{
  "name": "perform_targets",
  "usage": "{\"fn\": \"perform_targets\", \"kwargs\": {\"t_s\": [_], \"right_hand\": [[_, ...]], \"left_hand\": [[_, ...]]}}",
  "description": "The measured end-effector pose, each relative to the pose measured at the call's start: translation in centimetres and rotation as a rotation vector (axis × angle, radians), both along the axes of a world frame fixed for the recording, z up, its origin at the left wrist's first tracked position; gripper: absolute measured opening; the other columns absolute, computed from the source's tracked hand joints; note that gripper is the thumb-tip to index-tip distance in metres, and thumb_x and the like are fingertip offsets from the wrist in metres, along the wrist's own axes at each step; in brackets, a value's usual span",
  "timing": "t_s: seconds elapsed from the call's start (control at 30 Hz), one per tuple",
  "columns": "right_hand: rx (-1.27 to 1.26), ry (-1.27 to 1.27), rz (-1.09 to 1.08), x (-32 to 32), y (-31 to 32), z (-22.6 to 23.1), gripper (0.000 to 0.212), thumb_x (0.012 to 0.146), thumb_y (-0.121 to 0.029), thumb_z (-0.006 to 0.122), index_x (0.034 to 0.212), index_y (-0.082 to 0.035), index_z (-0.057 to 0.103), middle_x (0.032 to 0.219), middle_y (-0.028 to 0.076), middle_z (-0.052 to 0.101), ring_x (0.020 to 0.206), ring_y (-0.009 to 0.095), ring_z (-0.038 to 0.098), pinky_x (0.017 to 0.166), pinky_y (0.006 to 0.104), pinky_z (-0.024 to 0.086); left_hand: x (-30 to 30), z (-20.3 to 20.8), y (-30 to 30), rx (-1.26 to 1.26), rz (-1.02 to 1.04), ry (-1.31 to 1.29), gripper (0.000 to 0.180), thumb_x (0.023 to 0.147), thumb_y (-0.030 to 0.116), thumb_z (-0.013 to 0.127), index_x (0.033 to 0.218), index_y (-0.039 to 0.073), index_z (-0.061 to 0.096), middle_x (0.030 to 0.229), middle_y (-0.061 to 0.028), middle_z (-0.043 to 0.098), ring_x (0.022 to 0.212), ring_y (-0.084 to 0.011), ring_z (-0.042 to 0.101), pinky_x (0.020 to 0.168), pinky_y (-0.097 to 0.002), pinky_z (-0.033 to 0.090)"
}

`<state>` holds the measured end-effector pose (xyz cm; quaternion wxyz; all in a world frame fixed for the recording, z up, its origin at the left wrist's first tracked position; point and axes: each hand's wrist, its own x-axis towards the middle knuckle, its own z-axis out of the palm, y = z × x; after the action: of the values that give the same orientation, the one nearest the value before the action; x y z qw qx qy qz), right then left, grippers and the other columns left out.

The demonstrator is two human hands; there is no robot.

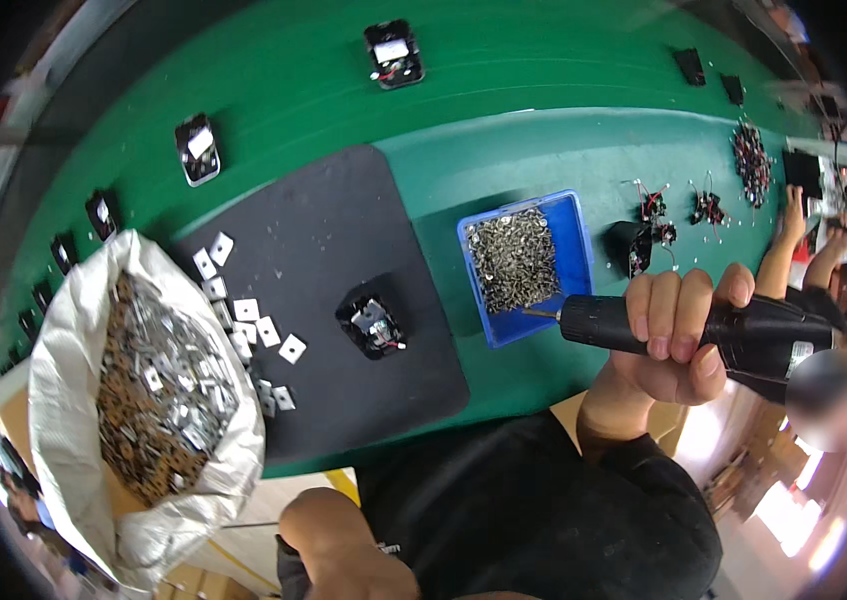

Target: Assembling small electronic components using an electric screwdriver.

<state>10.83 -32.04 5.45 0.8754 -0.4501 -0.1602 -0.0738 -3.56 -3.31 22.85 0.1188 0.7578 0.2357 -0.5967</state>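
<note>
My right hand (679,340) is wrapped round a black electric screwdriver (596,322), held nearly level with its bit pointing left. The bit's tip is at the near edge of a blue bin (576,235) in this view; whether it touches cannot be told. Small metal screws (514,262) fill much of that bin. To the left, a small black housing (372,326) with pale parts and wires inside lies on a dark mat (344,220). My left forearm (344,545) shows at the lower edge, its hand out of view.
A white sack (54,400) of metal and brown pieces stands left, beside scattered square plates (246,310). Black housings (396,55) sit along the green surface at the back. Wired parts (709,205) lie right, where another person's arm (782,250) shows.
</note>
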Motion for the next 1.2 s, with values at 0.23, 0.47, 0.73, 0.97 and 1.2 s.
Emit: {"fn": "perform_targets", "kwargs": {"t_s": [0.23,0.47,0.73,0.97,1.2], "right_hand": [[0.097,-0.003,0.015,-1.1,2.8,1.4,0.048,0.079,-0.011,0.072,0.116,-0.013,0.041,0.064,-0.001,0.05,0.055,0.015,0.051,0.055,0.0307,0.043],[0.138,0.061,-0.062,-2.9,2.0,0.5,0.049,0.078,-0.009,0.072,0.114,-0.011,0.039,0.065,0.002,0.05,0.057,0.017,0.052,0.058,0.0331,0.045],[0.132,0.011,0.026,-1.6,2.2,0.2,0.049,0.079,-0.007,0.07,0.115,-0.009,0.038,0.065,0.002,0.049,0.059,0.016,0.052,0.059,0.0339,0.046],[0.054,-0.006,-0.092,-2.6,0.7,0.5,0.048,0.081,-0.013,0.072,0.117,-0.011,0.041,0.068,-0.002,0.049,0.057,0.011,0.049,0.054,0.0275,0.04],[0.035,-0.001,0.002,-2.5,-1.4,-0.8,0.045,0.084,-0.014,0.069,0.12,-0.007,0.042,0.069,-0.002,0.043,0.06,0.009,0.042,0.063,0.0237,0.034]], "left_hand": [[-1.4,-3.7,-6.6,1.098,-0.819,0.666,0.042,0.096,0.033,0.047,0.131,0.011,0.041,0.119,-0.0033,0.061,0.094,-0.0124,0.064,0.096,-0.0282,0.039],[8.4,-10.3,-5.8,2.295,-0.974,1.111,0.061,0.096,0.052,0.045,0.146,0.021,0.027,0.128,0.0053,0.06,0.098,-0.009,0.064,0.107,-0.0326,0.026],[4.6,-11.6,-5.0,2.984,-0.671,1.511,0.085,0.092,0.068,0.045,0.157,0.029,0.008,0.146,-0.0049,0.048,0.125,-0.0249,0.052,0.117,-0.0527,0.007],[8.6,-7.8,-6.3,3.272,-1.129,0.576,0.077,0.096,0.06,0.043,0.137,-0.005,0.035,0.137,-0.0259,0.05,0.122,-0.0338,0.055,0.105,-0.0442,0.034],[9.6,-7.5,-9.3,3.073,-0.698,0.482,0.086,0.098,0.061,0.035,0.142,-0.013,0.036,0.145,-0.0295,0.041,0.132,-0.0321,0.048,0.107,-0.0443,0.041]]}}
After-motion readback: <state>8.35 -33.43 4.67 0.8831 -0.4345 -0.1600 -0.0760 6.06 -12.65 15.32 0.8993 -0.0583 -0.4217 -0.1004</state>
